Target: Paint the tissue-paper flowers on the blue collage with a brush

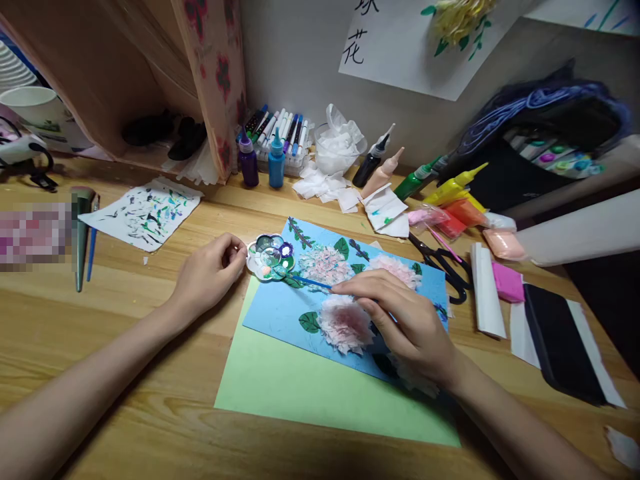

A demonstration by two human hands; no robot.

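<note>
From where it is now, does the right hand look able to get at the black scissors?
Probably yes: the right hand is near the scissors, whose handles lie uncovered on the table. The thin blue brush in its grip might hinder a pickup.

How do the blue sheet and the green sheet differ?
The blue sheet carries pale pink flowers and dark green leaves; the green sheet is plain where it shows. The blue sheet lies on top; the green sheet is partly covered by it. Both are flat with straight edges.
</note>
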